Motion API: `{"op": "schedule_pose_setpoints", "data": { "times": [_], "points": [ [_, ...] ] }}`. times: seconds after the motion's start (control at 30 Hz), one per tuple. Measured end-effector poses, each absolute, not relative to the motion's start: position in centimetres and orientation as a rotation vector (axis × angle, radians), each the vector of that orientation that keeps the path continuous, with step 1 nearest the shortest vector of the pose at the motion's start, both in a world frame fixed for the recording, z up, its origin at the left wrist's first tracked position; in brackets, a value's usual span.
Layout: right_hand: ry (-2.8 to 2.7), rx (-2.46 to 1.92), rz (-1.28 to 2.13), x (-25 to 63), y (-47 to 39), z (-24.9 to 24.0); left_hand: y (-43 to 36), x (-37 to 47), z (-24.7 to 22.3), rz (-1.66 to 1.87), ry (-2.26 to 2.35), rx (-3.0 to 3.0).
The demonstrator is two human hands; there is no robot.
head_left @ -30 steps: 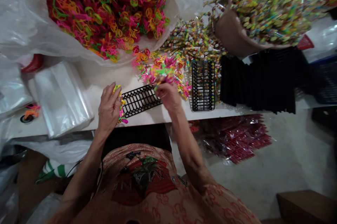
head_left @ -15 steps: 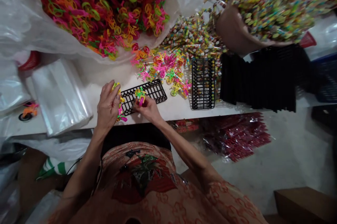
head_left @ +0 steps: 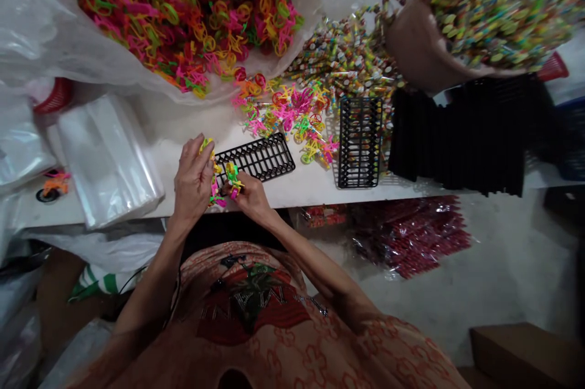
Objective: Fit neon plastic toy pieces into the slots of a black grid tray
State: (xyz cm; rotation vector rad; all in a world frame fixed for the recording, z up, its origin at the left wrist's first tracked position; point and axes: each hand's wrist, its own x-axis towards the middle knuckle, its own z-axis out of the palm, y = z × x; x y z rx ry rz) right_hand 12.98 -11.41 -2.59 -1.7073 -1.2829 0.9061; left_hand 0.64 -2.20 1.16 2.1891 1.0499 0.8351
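A black plastic rack point(head_left: 260, 160) with slots lies slanted on the white table, its left end beside my left hand point(head_left: 192, 180). The fingers of my left hand are curled over several small bright plastic toys point(head_left: 216, 185) at that end. My right hand point(head_left: 250, 195) pinches a green, yellow and pink toy point(head_left: 232, 178) above the rack's near left part. A second black rack point(head_left: 359, 142) lies upright in view to the right. Loose pink, green and yellow toys point(head_left: 297, 110) are heaped behind the racks.
A big white bag point(head_left: 50, 29) full of colourful toys fills the back left. Clear plastic bags point(head_left: 107, 160) lie at the left. Small candy-like tubes point(head_left: 347, 53) pile up before a pink tub point(head_left: 411, 50). Stacked black racks point(head_left: 457, 139) stand right. Red packs point(head_left: 411, 236) lie below the table.
My right hand has moved left with its toy, closer to my left hand, and the toy has turned. The whole view has shifted slightly.
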Motion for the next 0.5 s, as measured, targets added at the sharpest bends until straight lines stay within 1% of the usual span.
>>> {"op": "schedule_pose_setpoints", "data": {
  "times": [0.23,0.5],
  "points": [
    [-1.579,-1.697,0.810,13.5,-11.2,-3.0,-2.3,0.8,1.0,0.822,1.047,2.249],
    [-1.856,-1.982,0.866,12.8,-10.5,0.6,-2.3,0.7,1.0,0.801,1.006,2.356]
  ]
}}
